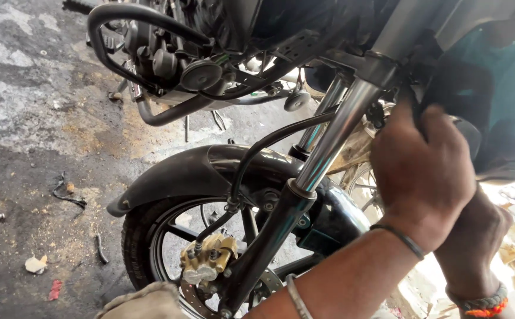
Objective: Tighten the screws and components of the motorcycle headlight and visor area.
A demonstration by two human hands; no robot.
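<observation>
Both hands work at the top of the motorcycle's front fork tube [334, 133]

Left hand [420, 177] is curled around dark headlamp-side bodywork [455, 94] beside the tube; right hand [476, 236] lies behind it, grip hidden; a steady hold seems needed next.

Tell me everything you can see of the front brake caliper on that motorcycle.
The brake caliper is a gold-coloured, dusty metal block, mounted low on the black fork leg beside the front wheel. It sits over the drilled brake disc. A black hose runs up from its top, arching past the mudguard. Bolts show on its face. Neither hand touches it.
</observation>
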